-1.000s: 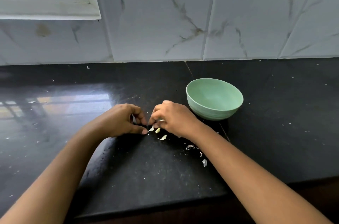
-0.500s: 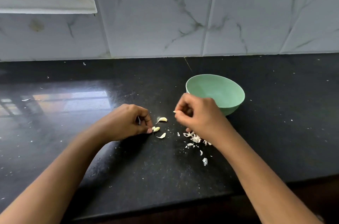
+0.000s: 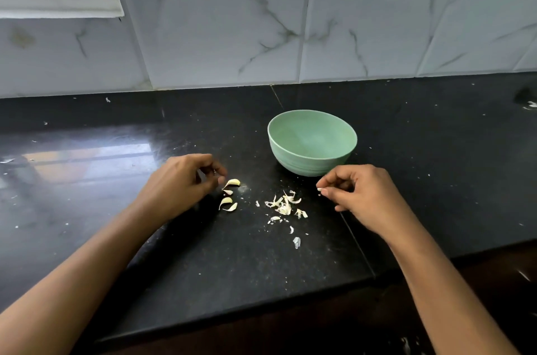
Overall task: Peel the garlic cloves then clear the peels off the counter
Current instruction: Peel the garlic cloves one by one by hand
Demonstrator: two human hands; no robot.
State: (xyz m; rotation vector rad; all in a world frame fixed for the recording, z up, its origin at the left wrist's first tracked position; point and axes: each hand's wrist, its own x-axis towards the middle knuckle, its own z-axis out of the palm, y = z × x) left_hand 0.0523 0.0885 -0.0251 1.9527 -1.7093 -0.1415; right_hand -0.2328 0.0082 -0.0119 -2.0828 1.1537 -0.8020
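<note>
Your left hand (image 3: 186, 183) rests on the black polished stone counter (image 3: 255, 273) with its fingers loosely curled. Something small glints between them, and you cannot tell whether it holds anything. Its thumb tip sits just beside the small pale garlic cloves (image 3: 229, 194), four curved pieces lying together on the counter.

To the right of the cloves, and apart from them, lies the loose heap of thin whitish garlic peels (image 3: 283, 205). A few stray flakes trail from it toward the counter's front edge. Behind the heap, nearer the wall, stands the round pale green bowl (image 3: 312, 167), upright.

Your right hand (image 3: 360, 194) hovers just right of the heap and in front of the bowl. Its fingers are curled, and the thumb and forefinger pinch what looks like a tiny pale scrap of peel (image 3: 319, 189).

White marble-veined wall tiles (image 3: 218, 35) rise behind the counter.
</note>
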